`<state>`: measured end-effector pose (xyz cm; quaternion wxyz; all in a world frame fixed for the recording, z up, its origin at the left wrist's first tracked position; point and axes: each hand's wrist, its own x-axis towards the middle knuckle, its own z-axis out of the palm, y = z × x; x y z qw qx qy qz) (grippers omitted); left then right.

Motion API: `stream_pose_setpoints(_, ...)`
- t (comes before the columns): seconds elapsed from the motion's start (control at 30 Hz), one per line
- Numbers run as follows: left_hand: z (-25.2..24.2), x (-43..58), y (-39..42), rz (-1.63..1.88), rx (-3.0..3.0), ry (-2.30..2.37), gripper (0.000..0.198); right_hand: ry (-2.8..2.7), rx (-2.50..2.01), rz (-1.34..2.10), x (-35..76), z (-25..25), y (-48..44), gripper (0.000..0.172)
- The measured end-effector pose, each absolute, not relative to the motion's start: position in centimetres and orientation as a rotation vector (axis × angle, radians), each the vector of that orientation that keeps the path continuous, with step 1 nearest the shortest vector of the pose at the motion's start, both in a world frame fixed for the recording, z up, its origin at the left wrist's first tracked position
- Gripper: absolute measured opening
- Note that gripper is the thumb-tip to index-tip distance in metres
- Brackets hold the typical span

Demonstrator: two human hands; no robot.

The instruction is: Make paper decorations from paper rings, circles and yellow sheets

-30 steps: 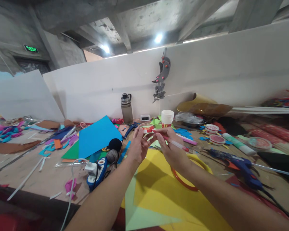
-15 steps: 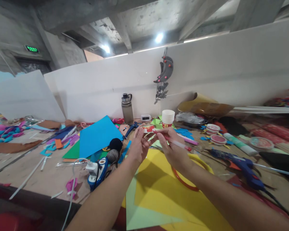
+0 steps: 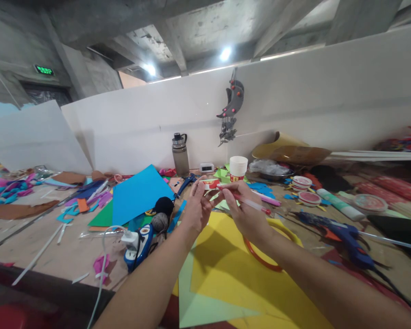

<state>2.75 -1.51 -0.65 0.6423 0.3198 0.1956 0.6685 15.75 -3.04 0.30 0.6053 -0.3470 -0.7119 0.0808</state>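
My left hand [image 3: 199, 208] is closed on a small red-and-white piece [image 3: 211, 184], patterned like the paper cups behind it; its full shape is hidden by the fingers. A red pen [image 3: 251, 204] with a clear barrel lies in my right hand [image 3: 245, 208], its tip end at the right edge of the piece. Both hands hang close together over yellow sheets [image 3: 233, 269] and a pale green sheet [image 3: 200, 301]. Under my right wrist rests a ring-shaped item with an orange-red and yellow rim [image 3: 256, 256].
A stack of paper cups [image 3: 239, 167] stands behind my hands, with a grey bottle [image 3: 180, 155] to its left. A blue glue gun [image 3: 345, 237] lies at right. At left are a blue sheet [image 3: 137, 194] and a power strip [image 3: 139, 249] with a white cable.
The hands, pen and red-and-white piece keep nearly the same pose. The whole view has shifted very slightly, and the hanging moon ornament sways a little.
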Motion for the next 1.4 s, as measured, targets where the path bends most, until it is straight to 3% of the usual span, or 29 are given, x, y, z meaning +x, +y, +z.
stream_pose_setpoints(1.4, -0.7, 3.2, -1.9, 1.593, 0.793, 0.473, 0.039, -1.764, -0.738, 0.075, 15.7, -0.2, -3.6, 0.007)
